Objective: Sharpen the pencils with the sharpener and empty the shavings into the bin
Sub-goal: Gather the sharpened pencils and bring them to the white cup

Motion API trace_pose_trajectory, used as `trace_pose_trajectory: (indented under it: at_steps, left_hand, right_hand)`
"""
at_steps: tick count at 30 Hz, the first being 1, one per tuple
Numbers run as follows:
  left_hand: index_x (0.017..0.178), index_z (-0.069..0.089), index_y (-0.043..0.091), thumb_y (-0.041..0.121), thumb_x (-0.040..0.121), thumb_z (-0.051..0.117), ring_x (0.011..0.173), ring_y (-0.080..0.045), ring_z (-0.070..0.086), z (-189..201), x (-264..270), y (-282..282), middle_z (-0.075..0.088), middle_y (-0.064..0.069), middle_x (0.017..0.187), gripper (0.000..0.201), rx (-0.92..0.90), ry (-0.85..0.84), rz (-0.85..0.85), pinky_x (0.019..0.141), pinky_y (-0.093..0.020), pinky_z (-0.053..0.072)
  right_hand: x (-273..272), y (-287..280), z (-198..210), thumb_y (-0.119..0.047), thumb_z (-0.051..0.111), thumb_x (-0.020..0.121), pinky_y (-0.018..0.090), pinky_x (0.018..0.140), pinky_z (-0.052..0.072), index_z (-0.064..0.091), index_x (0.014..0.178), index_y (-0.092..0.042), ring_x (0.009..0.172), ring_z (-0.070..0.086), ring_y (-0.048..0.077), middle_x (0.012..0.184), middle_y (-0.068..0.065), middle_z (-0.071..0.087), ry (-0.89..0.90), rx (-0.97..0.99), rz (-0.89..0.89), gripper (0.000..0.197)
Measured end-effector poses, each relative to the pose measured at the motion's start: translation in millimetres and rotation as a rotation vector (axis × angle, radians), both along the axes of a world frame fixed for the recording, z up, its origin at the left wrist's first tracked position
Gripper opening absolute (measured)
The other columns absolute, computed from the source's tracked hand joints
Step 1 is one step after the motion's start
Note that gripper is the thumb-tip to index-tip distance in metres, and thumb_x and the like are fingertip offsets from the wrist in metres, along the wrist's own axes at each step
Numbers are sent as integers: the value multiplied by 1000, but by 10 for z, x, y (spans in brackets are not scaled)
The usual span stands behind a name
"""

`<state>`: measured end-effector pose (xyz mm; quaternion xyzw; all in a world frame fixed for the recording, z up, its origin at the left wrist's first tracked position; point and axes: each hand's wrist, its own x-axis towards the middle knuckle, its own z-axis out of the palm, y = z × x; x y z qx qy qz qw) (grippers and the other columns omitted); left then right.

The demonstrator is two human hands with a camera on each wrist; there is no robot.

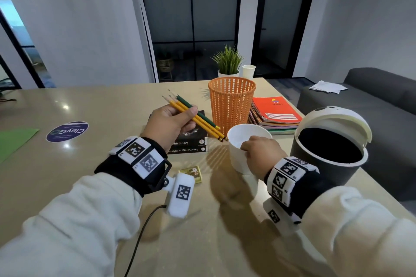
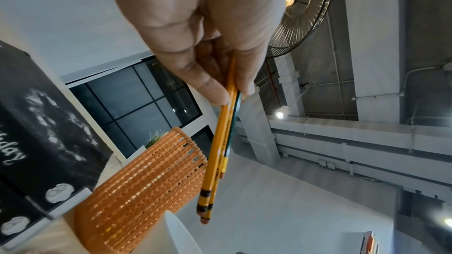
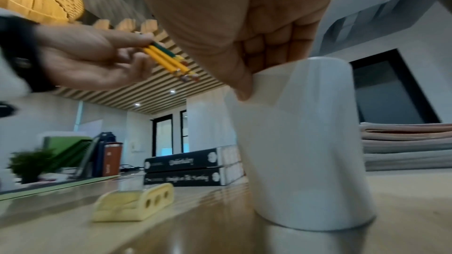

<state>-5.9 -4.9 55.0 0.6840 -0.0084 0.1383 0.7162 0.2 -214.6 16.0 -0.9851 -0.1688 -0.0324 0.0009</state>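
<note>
**Loose pencils, light cup, open bin**

My left hand point(image 1: 167, 122) pinches three wooden pencils point(image 1: 193, 116), two yellow and one green, between thumb and fingertips, points up, eraser ends slanting down towards the white paper cup point(image 1: 245, 148). That bundle is shallowly gripped, so I judge one could slide out and roll across the table point(image 1: 90, 101). The yellow three-hole plastic sharpener point(image 3: 137, 203) lies on the table below my left wrist. My right hand point(image 1: 261, 155) curls over the cup's rim; squeezing could buckle or tip it. At right, the dark round bin point(image 1: 326, 153) stands with its lid swung open.
</note>
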Motion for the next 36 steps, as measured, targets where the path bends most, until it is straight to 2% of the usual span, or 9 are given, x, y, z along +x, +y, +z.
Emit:
trace_pose_trajectory:
  at_steps: [2, 6, 12, 15, 22, 25, 31, 36]
  left_hand:
    - [80, 70, 13, 15, 83, 66, 62, -9, 62, 64, 42, -42, 68, -3, 75, 6, -9, -26, -15, 62, -15, 55]
    - [81, 70, 14, 15, 84, 64, 70, -9, 66, 147, 121, -142, 70, -1, 79, 6, 48, -42, -63, 67, -18, 56]
    - [87, 70, 19, 28, 83, 66, 75, -14, 69, 12, 263, -324, 73, -2, 84, 11, 397, 60, -67, 78, -30, 55]
    - [88, 71, 19, 31, 82, 67, 79, -16, 70, -105, 347, -379, 74, -3, 86, 14, 496, 136, -87, 84, -37, 55]
    - [91, 71, 15, 39, 80, 66, 81, -20, 66, -293, 454, -540, 71, -4, 86, 26, 785, 205, -86, 81, -39, 54]
    - [91, 72, 15, 40, 80, 66, 84, -21, 66, -346, 494, -540, 72, -6, 89, 28, 779, 233, -52, 81, -38, 53]
    - [92, 71, 11, 38, 81, 65, 84, -25, 65, -416, 504, -555, 71, -10, 90, 30, 721, 260, -17, 77, -35, 51]
    - [99, 66, 14, 36, 81, 66, 70, -13, 57, -489, 504, -529, 65, 2, 83, 28, 617, 256, -25, 70, -28, 47]
  right_hand:
    - [-48, -33, -42, -15, 43, 89, 28, 84, 37, 59, 117, -25, 108, 51, 25, 114, 1, 57, -13, 42, 80, 34]
    - [-77, -108, -72, -16, 42, 92, 28, 87, 41, 61, 116, -24, 108, 51, 24, 114, 1, 60, -10, 115, 173, 32]
    - [-66, -134, -76, -14, 45, 92, 31, 89, 42, 64, 114, -21, 106, 52, 25, 111, 3, 61, 14, 180, 201, 30]
    - [-66, -141, -87, -13, 45, 92, 31, 88, 42, 65, 112, -20, 105, 54, 26, 109, 4, 62, 3, 212, 214, 30]
    - [-78, -132, -83, -14, 44, 93, 28, 91, 40, 63, 117, -20, 109, 50, 26, 115, 5, 60, 19, 196, 206, 31]
    - [-89, -124, -83, -12, 44, 93, 29, 91, 40, 63, 117, -19, 109, 49, 26, 115, 6, 59, 24, 194, 200, 31]
    - [-80, -116, -73, -13, 44, 94, 25, 88, 37, 62, 118, -21, 109, 49, 26, 114, 7, 59, 42, 197, 198, 32]
    - [-67, -113, -75, -12, 43, 93, 25, 90, 39, 63, 117, -20, 110, 49, 26, 114, 6, 58, 50, 192, 188, 32]
